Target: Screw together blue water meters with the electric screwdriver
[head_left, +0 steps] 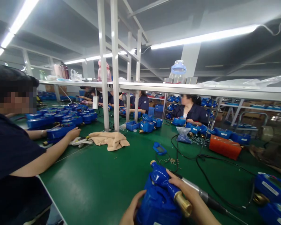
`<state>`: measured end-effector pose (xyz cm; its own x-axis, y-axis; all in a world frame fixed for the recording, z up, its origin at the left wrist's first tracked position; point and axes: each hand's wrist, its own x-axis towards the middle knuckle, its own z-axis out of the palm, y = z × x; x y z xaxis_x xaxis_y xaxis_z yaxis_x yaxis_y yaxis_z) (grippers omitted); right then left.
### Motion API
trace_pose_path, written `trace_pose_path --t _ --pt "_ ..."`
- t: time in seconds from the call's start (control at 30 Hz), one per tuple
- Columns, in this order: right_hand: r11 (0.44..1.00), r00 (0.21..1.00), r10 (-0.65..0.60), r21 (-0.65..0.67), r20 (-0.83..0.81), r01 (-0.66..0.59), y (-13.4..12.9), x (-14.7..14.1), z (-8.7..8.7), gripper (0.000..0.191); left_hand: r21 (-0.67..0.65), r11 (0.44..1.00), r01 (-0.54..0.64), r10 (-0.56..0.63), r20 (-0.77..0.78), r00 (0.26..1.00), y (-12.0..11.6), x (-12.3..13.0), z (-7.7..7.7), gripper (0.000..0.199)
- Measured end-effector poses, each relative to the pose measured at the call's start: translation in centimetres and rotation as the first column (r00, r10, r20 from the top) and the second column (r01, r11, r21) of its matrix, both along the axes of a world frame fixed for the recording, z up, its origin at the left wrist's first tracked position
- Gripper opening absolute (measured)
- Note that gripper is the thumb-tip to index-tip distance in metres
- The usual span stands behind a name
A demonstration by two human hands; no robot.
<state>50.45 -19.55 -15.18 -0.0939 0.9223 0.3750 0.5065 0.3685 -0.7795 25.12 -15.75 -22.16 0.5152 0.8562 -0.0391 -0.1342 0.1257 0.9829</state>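
Note:
A blue water meter [158, 200] with brass threaded ends is tilted near the bottom edge, its pipe body uppermost. My left hand [132, 209] grips the blue housing from the left, with the fingers partly hidden. Across the pipe body from the right lies my right hand [186, 189], its fingers on the blue metal. Just behind the right wrist, a silver and black electric screwdriver [196, 189] rests with its cord. A small blue meter cover [159, 148] and a scatter of screws [172, 161] lie beyond the meter on the green table [96, 184].
A co-worker [16, 140] at left handles another blue meter [61, 131] beside many more. A beige cloth [110, 140], an orange box [224, 147], a bag of small parts [184, 135] and black cables surround the middle. White posts [114, 93] carry an overhead shelf.

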Motion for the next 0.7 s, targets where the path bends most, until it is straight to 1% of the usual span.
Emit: trace_pose_path --t 0.03,0.1,0.13,0.17,0.2,0.27,0.33,0.37,0.4,0.43,0.47,0.5,0.53,0.6,0.63,0.7 --pt "1.000 0.999 -0.021 0.007 -0.033 0.021 0.1 0.0 -0.6 0.044 -0.002 1.000 -0.017 0.017 0.087 0.996 0.1 0.1 0.2 0.101" --pt "0.999 0.996 -0.050 -0.014 -0.075 0.049 0.5 -0.3 -1.9 0.058 -0.012 0.997 -0.071 0.072 0.244 0.967 0.1 0.2 1.1 0.096" --pt "0.997 0.988 -0.077 -0.024 -0.131 0.075 0.8 -0.6 -2.5 0.066 -0.020 0.995 -0.095 0.097 0.285 0.954 0.1 0.3 1.8 0.093" --pt "0.994 0.972 -0.108 -0.033 -0.208 0.103 1.2 -1.0 -3.1 0.073 -0.026 0.993 -0.111 0.114 0.289 0.951 0.1 0.3 2.7 0.090" --pt "0.990 0.946 -0.140 -0.037 -0.294 0.135 1.5 -1.6 -3.7 0.079 -0.020 0.993 -0.120 0.121 0.258 0.959 0.2 0.2 3.8 0.087" --pt "0.980 0.876 -0.188 -0.031 -0.443 0.195 2.2 -3.0 -4.8 0.084 0.038 0.989 -0.141 0.136 0.103 0.985 0.7 -0.2 6.4 0.082" --pt "0.976 0.809 -0.206 -0.050 -0.551 0.214 2.6 -4.6 -5.5 0.083 0.182 0.972 -0.148 0.166 -0.086 0.982 1.5 -0.5 9.3 0.075" --pt "0.976 0.771 -0.208 -0.080 -0.602 0.201 2.7 -5.5 -5.6 0.082 0.281 0.950 -0.135 0.193 -0.189 0.963 2.0 -0.6 10.8 0.069" --pt "0.978 0.724 -0.206 -0.125 -0.658 0.164 2.7 -6.4 -5.5 0.081 0.399 0.909 -0.120 0.247 -0.283 0.927 2.5 -0.6 12.1 0.062" --pt "0.978 0.667 -0.205 -0.183 -0.716 0.105 2.6 -7.2 -5.3 0.079 0.525 0.845 -0.100 0.329 -0.364 0.871 3.1 -0.5 13.3 0.056" --pt "0.969 0.602 -0.215 -0.245 -0.769 0.032 2.5 -8.1 -5.1 0.077 0.621 0.782 -0.058 0.401 -0.430 0.809 3.7 -0.2 14.4 0.051" --pt "0.952 0.536 -0.235 -0.304 -0.811 -0.044 2.3 -8.9 -4.9 0.076 0.683 0.730 -0.012 0.457 -0.474 0.753 4.4 0.1 15.2 0.049" --pt "0.928 0.474 -0.260 -0.353 -0.841 -0.117 2.1 -9.6 -4.6 0.075 0.717 0.696 0.029 0.493 -0.507 0.707 5.0 0.5 15.9 0.048" --pt "0.880 0.379 -0.316 -0.418 -0.870 -0.225 1.7 -11.0 -4.5 0.075 0.728 0.680 0.089 0.508 -0.555 0.658 6.2 1.5 16.5 0.048" --pt "0.863 0.345 -0.339 -0.435 -0.876 -0.257 1.6 -11.5 -4.6 0.074 0.726 0.680 0.107 0.508 -0.571 0.645 6.7 1.9 16.6 0.048" --pt "0.846 0.290 -0.365 -0.445 -0.885 -0.293 1.6 -12.3 -4.9 0.069 0.720 0.677 0.153 0.503 -0.604 0.618 7.7 2.7 16.3 0.048"
